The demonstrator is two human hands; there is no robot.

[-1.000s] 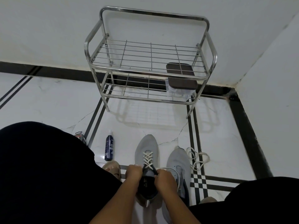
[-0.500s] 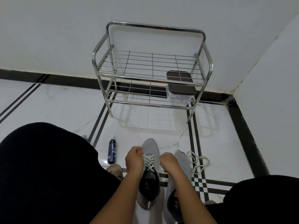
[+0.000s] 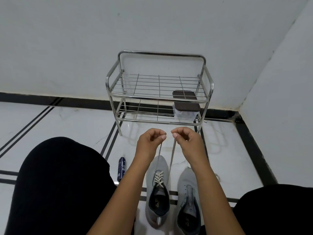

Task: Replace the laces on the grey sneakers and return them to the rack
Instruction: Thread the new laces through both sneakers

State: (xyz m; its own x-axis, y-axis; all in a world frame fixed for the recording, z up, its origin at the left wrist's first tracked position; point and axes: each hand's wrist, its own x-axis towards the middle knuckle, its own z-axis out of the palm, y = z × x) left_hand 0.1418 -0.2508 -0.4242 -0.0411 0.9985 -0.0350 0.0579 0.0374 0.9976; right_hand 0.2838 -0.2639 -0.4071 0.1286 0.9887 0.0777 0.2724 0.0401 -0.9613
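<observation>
Two grey sneakers stand side by side on the floor between my knees. The left sneaker (image 3: 159, 189) has a white lace (image 3: 158, 179) crossed through its eyelets. Its two ends run straight up, taut. My left hand (image 3: 150, 141) pinches one end and my right hand (image 3: 185, 141) pinches the other, both raised above the toe. The right sneaker (image 3: 188, 197) has bare eyelets. A bit of loose lace (image 3: 217, 177) shows beyond my right forearm. The steel two-tier rack (image 3: 159, 97) stands against the wall ahead.
On the rack's lower shelf, at the right, sits a clear container with a dark lid (image 3: 185, 106). A dark blue spray bottle (image 3: 122, 168) lies on the white tiled floor left of the sneakers. Walls meet in a corner at the right.
Both hands rose from the left sneaker's tongue, drawing the two lace ends up and taut. The camera tilted up, so the rack sits lower and farther in view.
</observation>
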